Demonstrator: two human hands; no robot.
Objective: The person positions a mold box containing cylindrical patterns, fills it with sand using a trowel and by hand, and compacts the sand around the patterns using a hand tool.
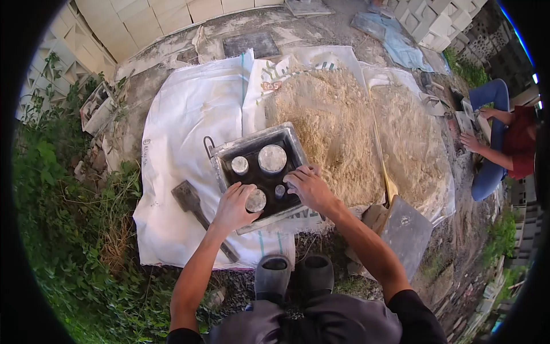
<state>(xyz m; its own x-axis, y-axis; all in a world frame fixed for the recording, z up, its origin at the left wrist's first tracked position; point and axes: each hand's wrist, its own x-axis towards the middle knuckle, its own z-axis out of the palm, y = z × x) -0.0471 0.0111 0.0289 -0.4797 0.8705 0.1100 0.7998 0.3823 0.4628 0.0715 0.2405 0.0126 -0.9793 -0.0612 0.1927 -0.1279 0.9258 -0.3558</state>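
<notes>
A square, dark mold box (293, 137) with raised walls lies slightly turned on white sacking. Inside stand a wide pale-topped cylinder (272, 159), a smaller cylinder (240, 165) and a thin dark peg (279, 191). At the near left corner my left hand (236, 205) has its fingers closed round another pale-topped cylinder (256, 200). My right hand (312, 187) is closed at the right side of the box, its fingers curled over a greyish piece they mostly hide. A wire handle (208, 147) sticks out from the far left wall.
Left of the box lies a flat paddle-like tool (197, 207) on the white sack (192, 114). Sandy powder (332, 103) is heaped beyond and to the right. A grey board (405, 232) leans near my right arm. Another person (504, 137) sits at the right, hands at some work.
</notes>
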